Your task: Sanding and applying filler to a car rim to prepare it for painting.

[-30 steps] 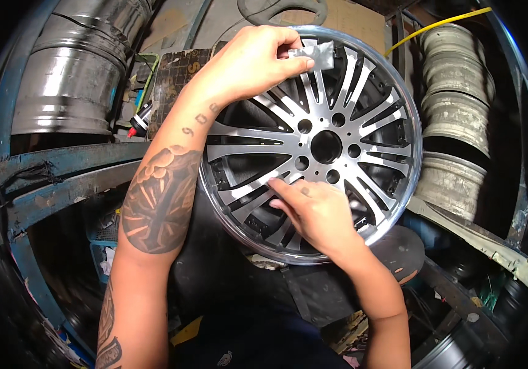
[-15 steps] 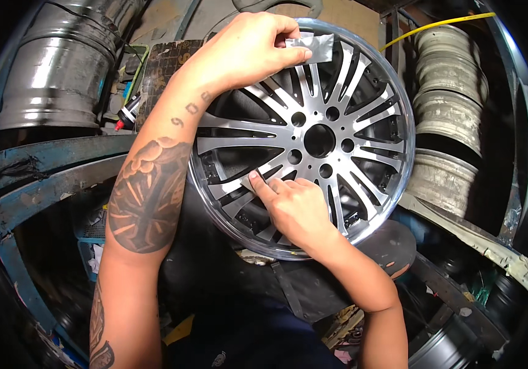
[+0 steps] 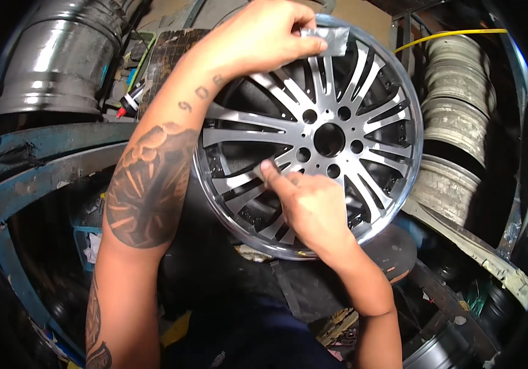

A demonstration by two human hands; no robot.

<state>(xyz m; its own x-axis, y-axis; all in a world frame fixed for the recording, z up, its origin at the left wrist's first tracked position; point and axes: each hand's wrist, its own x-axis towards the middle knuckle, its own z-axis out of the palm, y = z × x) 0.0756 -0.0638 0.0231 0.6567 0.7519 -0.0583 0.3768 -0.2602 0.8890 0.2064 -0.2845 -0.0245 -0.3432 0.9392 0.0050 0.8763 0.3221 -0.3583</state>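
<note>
A silver-and-black multi-spoke wheel rim (image 3: 381, 83) with a polished lip lies in front of me, its centre hole and bolt holes showing. My left hand (image 3: 282, 34) grips a grey, shiny piece of sheet (image 3: 334, 43) at the rim's top edge. My right hand (image 3: 310, 212) is on the lower-left spokes, its index finger pressing a small grey piece (image 3: 260, 171) against the metal below the hub; its other fingers are curled, partly hidden.
Large steel barrel-shaped rims (image 3: 55, 61) stand at the left, beside a blue metal frame (image 3: 43, 141). A worn patterned board and a bottle with red tip (image 3: 130, 106) sit behind my left forearm. Stacked dull rims (image 3: 445, 184) and a yellow hose (image 3: 451, 32) are at the right.
My right index fingertip moved outward along the lower-left spokes, then back up toward the hub. My left hand stays at the top with the grey sheet; the view has shifted slightly.
</note>
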